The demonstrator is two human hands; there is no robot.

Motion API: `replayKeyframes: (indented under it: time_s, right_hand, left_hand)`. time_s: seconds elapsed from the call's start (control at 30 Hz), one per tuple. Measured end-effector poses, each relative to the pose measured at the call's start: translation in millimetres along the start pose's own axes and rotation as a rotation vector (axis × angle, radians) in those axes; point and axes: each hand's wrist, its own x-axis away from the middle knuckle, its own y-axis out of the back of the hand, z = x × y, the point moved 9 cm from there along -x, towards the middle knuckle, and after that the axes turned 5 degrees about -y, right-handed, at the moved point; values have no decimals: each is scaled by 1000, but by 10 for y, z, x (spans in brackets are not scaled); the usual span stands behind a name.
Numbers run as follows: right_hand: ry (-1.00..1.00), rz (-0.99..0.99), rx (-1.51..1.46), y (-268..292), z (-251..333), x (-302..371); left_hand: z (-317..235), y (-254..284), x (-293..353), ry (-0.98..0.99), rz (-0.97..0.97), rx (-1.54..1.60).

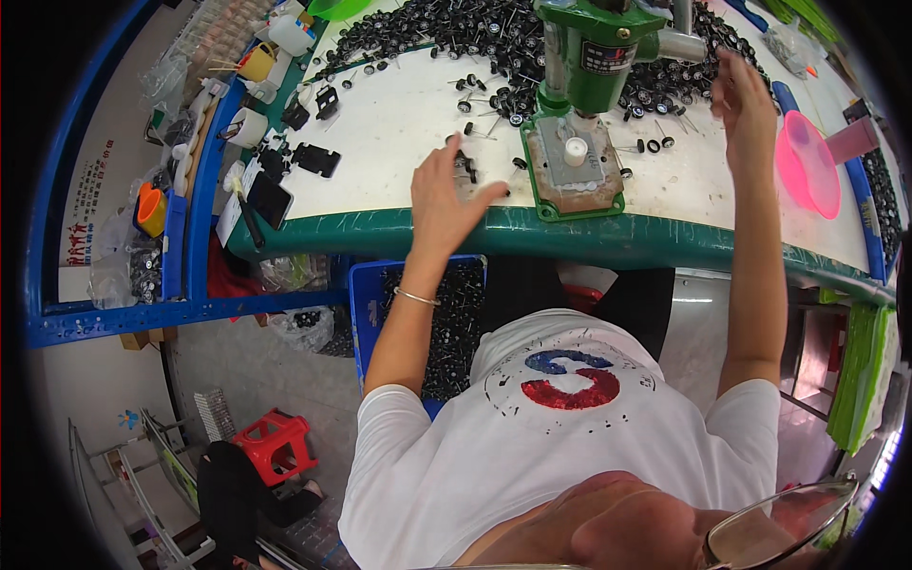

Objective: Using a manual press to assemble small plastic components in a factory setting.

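My left hand (442,204) is over the near part of the white worktop, thumb stretched out to the side and fingers apart. Small black wheels (470,171) with thin metal pins lie by its fingers; whether it touches one is hard to see. A green hand press (594,62) stands in the middle, its base (579,201) at the table's front edge. On its metal plate sits a small white round fixture (576,149). To the right of the press my right hand (746,109) is raised near the end of its metal lever shaft (684,46), fingers extended and apart.
A large heap of black wheels (456,38) spreads behind the press. Pink plastic bowls (807,166) stand at the right. Black plastic parts (316,160) and a phone-like black slab (269,199) lie left. Below the table is a blue bin (366,294) of black parts.
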Motion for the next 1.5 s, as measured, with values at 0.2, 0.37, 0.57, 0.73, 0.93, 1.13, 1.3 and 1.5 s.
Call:
replayKeyframes:
  time_s: [0.2,0.37,0.57,0.73,0.93,1.13,1.3,1.5]
  right_hand:
    - [-184,-83,190,428,-863,513]
    - [262,238,701,-109,-693,832]
    - [461,353,1018,-389,-669,955]
    - [432,406,1043,-436,-802,872]
    - [470,367,935,-420,-651,897]
    - [453,247,978,-184,-705,734]
    - [443,294,1089,-235,-796,658]
    - [479,234,1069,-362,-604,551]
  left_hand:
    - [-416,-335,-22,-141,-6,-279]
    - [-415,-225,24,-222,-61,-374]
    - [-84,238,221,-172,-150,-372]
    - [382,1040,787,-28,-240,-345]
    - [833,1310,1648,105,-83,-774]
    - [831,1203,1372,236,-140,-528]
    - [312,614,258,166,-220,-103]
    - [358,-138,-622,339,76,-397]
